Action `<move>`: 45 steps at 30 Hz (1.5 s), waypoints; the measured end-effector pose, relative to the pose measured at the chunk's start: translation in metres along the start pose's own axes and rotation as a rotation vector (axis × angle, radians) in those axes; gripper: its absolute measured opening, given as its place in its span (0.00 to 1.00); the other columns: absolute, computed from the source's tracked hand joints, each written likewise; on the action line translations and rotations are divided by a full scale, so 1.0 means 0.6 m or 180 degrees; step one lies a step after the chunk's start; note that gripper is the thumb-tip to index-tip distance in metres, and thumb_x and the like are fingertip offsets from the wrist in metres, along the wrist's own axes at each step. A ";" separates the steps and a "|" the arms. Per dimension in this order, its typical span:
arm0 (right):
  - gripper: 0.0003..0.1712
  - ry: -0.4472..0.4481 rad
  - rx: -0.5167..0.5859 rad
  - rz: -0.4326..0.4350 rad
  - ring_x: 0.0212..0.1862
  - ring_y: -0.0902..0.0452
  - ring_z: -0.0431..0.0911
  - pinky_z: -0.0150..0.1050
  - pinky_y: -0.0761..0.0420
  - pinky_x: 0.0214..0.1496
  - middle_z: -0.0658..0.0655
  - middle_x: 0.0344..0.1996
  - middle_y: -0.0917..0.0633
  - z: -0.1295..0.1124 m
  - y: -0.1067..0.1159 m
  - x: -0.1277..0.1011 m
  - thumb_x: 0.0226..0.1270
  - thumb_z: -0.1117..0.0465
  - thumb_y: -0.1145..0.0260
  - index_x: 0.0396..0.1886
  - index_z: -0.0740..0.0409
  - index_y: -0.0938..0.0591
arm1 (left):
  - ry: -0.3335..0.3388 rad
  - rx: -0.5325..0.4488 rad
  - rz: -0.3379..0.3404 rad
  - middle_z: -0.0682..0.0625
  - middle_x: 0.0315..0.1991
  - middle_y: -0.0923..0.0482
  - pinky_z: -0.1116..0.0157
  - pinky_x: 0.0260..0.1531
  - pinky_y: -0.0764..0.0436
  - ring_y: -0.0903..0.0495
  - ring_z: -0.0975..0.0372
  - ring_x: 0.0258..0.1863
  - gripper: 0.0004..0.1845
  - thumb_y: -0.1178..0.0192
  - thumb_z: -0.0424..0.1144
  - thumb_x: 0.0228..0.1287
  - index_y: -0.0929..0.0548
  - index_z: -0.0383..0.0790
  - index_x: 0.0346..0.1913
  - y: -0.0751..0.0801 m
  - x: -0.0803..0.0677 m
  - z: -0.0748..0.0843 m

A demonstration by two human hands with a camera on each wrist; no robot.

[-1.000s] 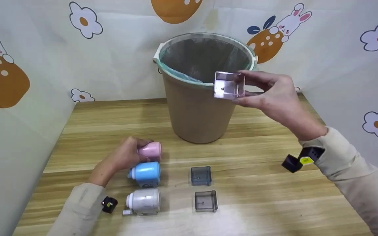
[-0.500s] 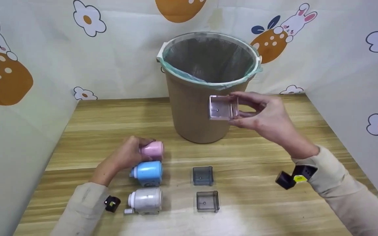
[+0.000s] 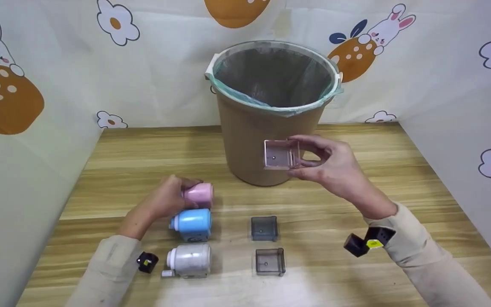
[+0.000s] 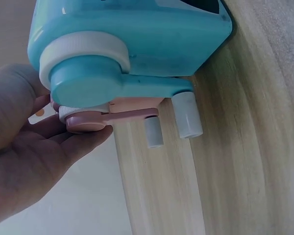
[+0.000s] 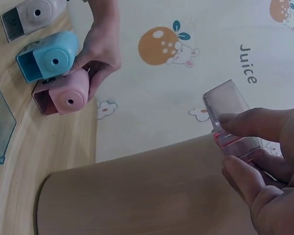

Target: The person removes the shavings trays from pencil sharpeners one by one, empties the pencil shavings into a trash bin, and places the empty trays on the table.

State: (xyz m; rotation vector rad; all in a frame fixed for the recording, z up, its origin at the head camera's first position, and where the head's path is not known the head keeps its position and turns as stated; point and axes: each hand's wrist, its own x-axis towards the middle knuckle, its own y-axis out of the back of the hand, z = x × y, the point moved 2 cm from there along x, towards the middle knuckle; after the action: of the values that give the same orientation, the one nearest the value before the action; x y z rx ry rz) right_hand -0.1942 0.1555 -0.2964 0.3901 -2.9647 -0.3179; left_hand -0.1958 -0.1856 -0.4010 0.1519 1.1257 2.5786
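The right hand (image 3: 330, 166) pinches the pink clear tray (image 3: 280, 154) in the air before the bin (image 3: 271, 111). The left hand (image 3: 164, 202) grips the pink sharpener (image 3: 198, 194) on the table (image 3: 356, 204). I judge the tray is not yet put back; two grey trays (image 3: 264, 228) lie apart.

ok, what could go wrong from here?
1. The right hand pinches the clear pink tray only by fingertips, in mid-air in front of the bin; it could slip and drop.
2. The left hand grips the pink sharpener, tight against the blue sharpener; moving it may knock the blue one.
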 end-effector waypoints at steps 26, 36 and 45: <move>0.40 -0.0351 -0.0123 -0.0005 0.60 0.20 0.64 0.36 0.15 0.53 0.70 0.63 0.23 0.143 -0.046 0.003 0.45 0.78 0.24 0.64 0.66 0.23 | -0.0003 0.0023 -0.0010 0.33 0.53 0.16 0.51 0.49 0.15 0.14 0.49 0.46 0.30 0.24 0.30 0.47 0.18 0.28 0.57 0.003 0.001 -0.005; 0.41 -0.0425 -0.0358 -0.0102 0.63 0.22 0.61 0.33 0.15 0.52 0.67 0.66 0.23 0.213 -0.059 0.005 0.45 0.76 0.22 0.64 0.63 0.22 | 0.0049 -0.0081 -0.0065 0.32 0.56 0.19 0.52 0.51 0.15 0.15 0.46 0.50 0.30 0.25 0.29 0.49 0.19 0.28 0.58 0.005 0.000 -0.006; 0.44 -0.0493 -0.0301 -0.0275 0.61 0.21 0.63 0.33 0.15 0.50 0.70 0.67 0.25 0.250 -0.069 0.009 0.47 0.79 0.25 0.68 0.63 0.27 | 0.0077 -0.0116 -0.0089 0.31 0.56 0.19 0.53 0.49 0.14 0.14 0.47 0.48 0.31 0.25 0.29 0.49 0.20 0.28 0.59 0.003 0.000 -0.007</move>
State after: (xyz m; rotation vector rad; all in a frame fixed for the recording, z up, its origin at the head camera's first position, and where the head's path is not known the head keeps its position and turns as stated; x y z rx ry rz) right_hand -0.2130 0.1433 -0.4503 0.5045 -3.0728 -0.5185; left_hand -0.1970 -0.1896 -0.4023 0.0960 1.0807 2.5812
